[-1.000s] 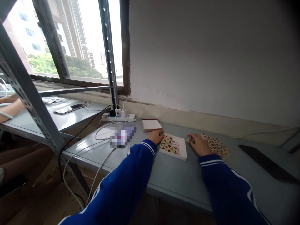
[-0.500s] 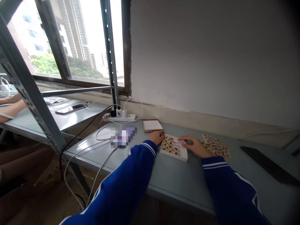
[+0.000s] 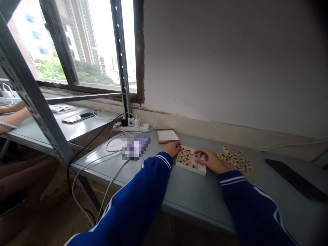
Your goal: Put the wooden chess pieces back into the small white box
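A shallow white tray (image 3: 202,171) lies on the desk, with rows of cream tiles (image 3: 183,158) bearing black characters in its left part. Pink lines show on its bare right part. My left hand (image 3: 172,149) is closed on the tray's far left corner, fingers curled at the edge. Over the right part of the tray, my right hand (image 3: 211,160) has thumb and index finger closed around a character tile (image 3: 196,155), low against the surface. Close beyond that hand is a heap of loose tiles (image 3: 238,160) with red and dark marks.
A brown-edged box lid (image 3: 167,136) with a pale inside lies behind my left hand. A blurred-out phone (image 3: 135,147), a power strip (image 3: 135,127) and cables are to the left. A dark flat object (image 3: 294,179) lies right. Another person's arm (image 3: 16,118) rests on the neighbouring desk.
My right hand has shifted slightly, and a tile now shows between its fingertips over the pink-lined part. My left hand stays at the tray's corner. The whole view has shifted slightly.
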A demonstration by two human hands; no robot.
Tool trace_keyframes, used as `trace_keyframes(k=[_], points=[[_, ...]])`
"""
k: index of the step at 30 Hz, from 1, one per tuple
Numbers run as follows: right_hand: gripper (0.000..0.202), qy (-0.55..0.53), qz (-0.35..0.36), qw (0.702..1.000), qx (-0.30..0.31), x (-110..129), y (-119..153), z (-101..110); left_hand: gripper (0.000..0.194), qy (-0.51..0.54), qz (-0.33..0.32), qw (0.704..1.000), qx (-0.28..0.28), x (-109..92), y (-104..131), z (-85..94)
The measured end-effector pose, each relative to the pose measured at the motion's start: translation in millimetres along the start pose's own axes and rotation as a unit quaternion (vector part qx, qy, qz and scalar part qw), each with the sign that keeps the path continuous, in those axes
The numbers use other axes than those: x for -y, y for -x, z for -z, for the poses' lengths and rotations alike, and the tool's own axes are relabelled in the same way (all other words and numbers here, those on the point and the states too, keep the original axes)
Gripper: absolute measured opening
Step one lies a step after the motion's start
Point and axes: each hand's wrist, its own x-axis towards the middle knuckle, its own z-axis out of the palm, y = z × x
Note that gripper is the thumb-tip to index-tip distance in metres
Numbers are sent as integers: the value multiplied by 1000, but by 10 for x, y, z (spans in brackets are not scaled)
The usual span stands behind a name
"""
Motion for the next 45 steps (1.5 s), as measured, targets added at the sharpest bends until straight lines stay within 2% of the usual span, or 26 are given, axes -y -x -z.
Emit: trace_keyframes(k=[4, 9, 14, 18, 21, 22, 24, 26, 28, 29, 32, 36, 45], points=[[32, 37, -10, 996, -78, -175, -10, 36, 25, 4, -3, 1000, 3, 2, -3, 1], [26, 139, -95, 982, -86, -342, -8, 53, 25, 6, 3, 1000, 6, 2, -11, -5], [23, 199, -146, 968, -51, -307, 30, 51, 25, -1, 3, 1000, -2, 10, -12, -22], [15, 318, -186, 927, -72, -231, 109, 116, 26, -7, 7, 1000, 1, 22, -10, -32], [16, 345, -209, 910, -94, -183, 135, 193, 25, -8, 5, 1000, -3, 23, -11, -31], [16, 333, -202, 915, -104, -163, 127, 208, 25, -8, 4, 1000, -5, 22, -12, -29], [17, 259, -147, 949, -103, -105, 86, 202, 25, -6, 3, 1000, -5, 20, -15, -26], [20, 131, -50, 989, -51, -27, 31, 144, 25, -5, 3, 1000, -1, 19, -18, -26], [24, 11, 26, 999, 26, 52, -13, 58, 26, -5, 1, 1000, 1, 22, -21, -30], [25, -30, 42, 997, 55, 83, -25, 16, 26, -6, 1, 1000, -1, 24, -21, -32], [27, -86, 41, 991, 96, 129, -23, -52, 26, -7, 2, 1000, -6, 29, -23, -41], [31, -81, 0, 988, 133, 121, 13, -37, 26, -6, 0, 1000, -7, 35, -27, -48], [28, -98, -17, 979, 175, 88, 26, -33, 26, -4, 1, 1000, -3, 15, -5, -19]])
